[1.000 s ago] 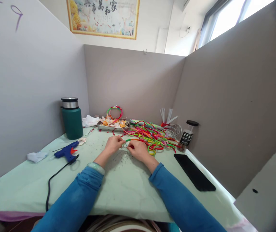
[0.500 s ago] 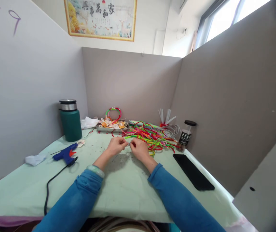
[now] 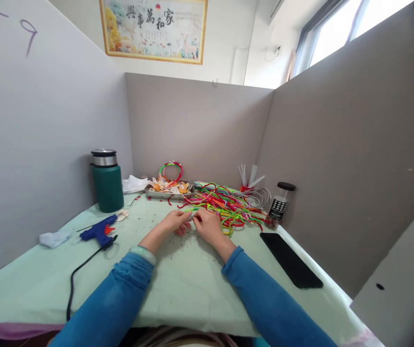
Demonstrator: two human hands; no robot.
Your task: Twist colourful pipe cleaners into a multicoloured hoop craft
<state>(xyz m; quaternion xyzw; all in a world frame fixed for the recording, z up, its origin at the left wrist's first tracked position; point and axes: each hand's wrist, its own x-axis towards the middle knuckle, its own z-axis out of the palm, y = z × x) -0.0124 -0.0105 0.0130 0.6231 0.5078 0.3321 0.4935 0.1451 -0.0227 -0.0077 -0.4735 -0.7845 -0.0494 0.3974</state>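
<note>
Pinching a green pipe cleaner (image 3: 191, 210) between your left hand (image 3: 172, 222) and right hand (image 3: 207, 224), you work beside the bright tangled pile (image 3: 228, 205).

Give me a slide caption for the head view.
Left hand and right hand pinch a green fuzzy pipe cleaner over the pale green table.

What the left hand (image 3: 172, 222) and right hand (image 3: 207, 225) pinch between their fingertips is too small to make out, beyond a green strip just short of the pile of coloured pipe cleaners (image 3: 228, 205). The tray (image 3: 169, 192) left of that pile holds pieces too small to identify. The glue gun's (image 3: 98, 232) cord runs off the table edge. The wall picture (image 3: 154, 26) is cut by the top border.
</note>
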